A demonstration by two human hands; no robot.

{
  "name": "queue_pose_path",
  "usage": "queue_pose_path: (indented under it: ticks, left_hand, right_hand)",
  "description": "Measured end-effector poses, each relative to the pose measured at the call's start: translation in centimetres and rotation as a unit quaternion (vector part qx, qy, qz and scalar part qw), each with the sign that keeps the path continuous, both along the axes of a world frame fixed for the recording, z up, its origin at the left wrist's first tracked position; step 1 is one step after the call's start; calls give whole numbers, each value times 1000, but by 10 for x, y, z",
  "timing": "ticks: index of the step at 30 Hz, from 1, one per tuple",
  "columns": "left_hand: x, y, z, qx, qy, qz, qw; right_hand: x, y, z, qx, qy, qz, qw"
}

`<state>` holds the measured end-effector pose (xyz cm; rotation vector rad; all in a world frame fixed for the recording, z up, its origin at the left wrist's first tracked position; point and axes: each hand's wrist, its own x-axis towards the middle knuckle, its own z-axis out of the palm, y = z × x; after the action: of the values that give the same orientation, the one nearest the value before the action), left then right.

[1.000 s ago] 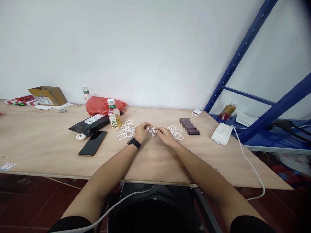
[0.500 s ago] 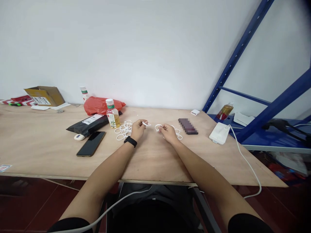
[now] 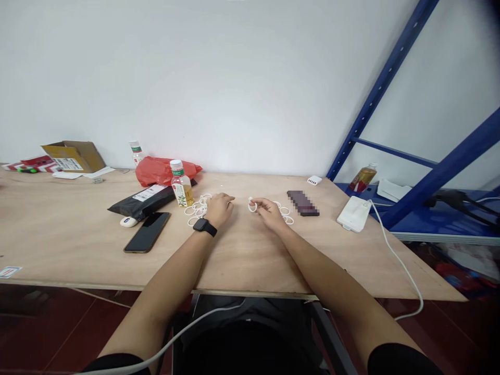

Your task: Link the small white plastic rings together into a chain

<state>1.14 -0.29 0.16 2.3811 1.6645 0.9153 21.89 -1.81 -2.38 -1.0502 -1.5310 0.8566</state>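
Pinched between the thumb and fingers of my right hand [image 3: 269, 211] is a thin white ring [image 3: 255, 209], held just above the table. Behind that hand, more white rings [image 3: 288, 220] lie in a small group, partly covered by it. My left hand [image 3: 219, 209], with a black watch on the wrist, is palm down at the right edge of a loose pile of several white rings [image 3: 190, 211]. Its index finger stretches to the right, and no ring shows in it; the other fingertips are partly hidden.
Left of the pile stand a tea bottle [image 3: 182, 187], a black parcel [image 3: 136, 204], a phone [image 3: 147, 233] and a red bag [image 3: 156, 171]. To the right lie a blurred dark flat object [image 3: 302, 203] and a white power bank [image 3: 354, 213] with a cable.
My left hand has turned palm down and shifted slightly left; the ring it held is no longer visible. In my right hand, the ring now hangs lower and the fingers are more extended.
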Motion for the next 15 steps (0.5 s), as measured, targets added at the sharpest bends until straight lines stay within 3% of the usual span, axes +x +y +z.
queue_pose_path:
  ticks: [2,6,10,15]
  left_hand:
    - [10,-1,-4,-28,-108,-76,991]
    - [25,-2,-14,-98,-273,-190,938]
    - [28,-2,-17,-118,-346,-191,911]
    - [27,-3,-16,-139,-365,-196,899]
  right_hand:
    - [-2,-4,5,-2,14,16,1000]
    - [-3,-11,11,10,-23,34,999]
    - [-3,-15,12,48,-101,44,993]
    - [-7,-18,10,37,-89,59,994]
